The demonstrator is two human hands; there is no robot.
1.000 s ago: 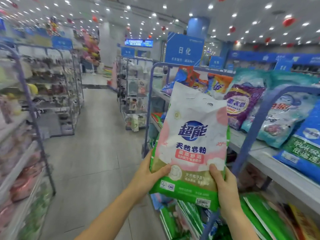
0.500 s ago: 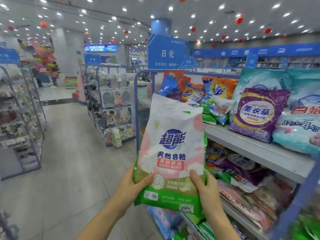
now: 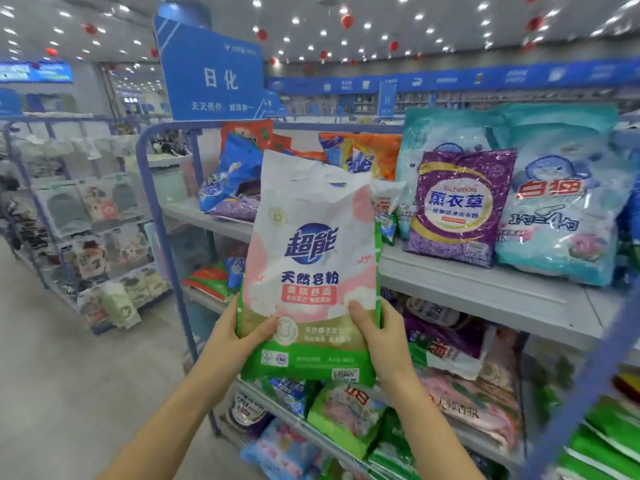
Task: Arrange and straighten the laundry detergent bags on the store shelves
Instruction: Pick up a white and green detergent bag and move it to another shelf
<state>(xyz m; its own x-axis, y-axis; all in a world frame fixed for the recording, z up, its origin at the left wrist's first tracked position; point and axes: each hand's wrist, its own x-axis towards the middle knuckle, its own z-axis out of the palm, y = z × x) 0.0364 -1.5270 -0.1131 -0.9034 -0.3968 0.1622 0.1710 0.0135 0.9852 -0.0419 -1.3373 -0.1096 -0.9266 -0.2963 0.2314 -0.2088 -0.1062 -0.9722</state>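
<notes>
Both hands, left hand (image 3: 232,336) and right hand (image 3: 381,336), grip the upright detergent bag (image 3: 311,271) by its lower corners; the top shelf (image 3: 467,285) lies just beyond.

- Two hands: left hand (image 3: 228,337), right hand (image 3: 384,337).
- One white-and-pink detergent bag (image 3: 311,265), in hand.
- One purple bag (image 3: 457,206) on the top shelf (image 3: 485,289).
- Two pale turquoise bags (image 3: 568,220) in plain view, same shelf.
- At least two orange bags (image 3: 377,150); overlap bars a firm count.
- One blue overhead sign (image 3: 211,71).
</notes>
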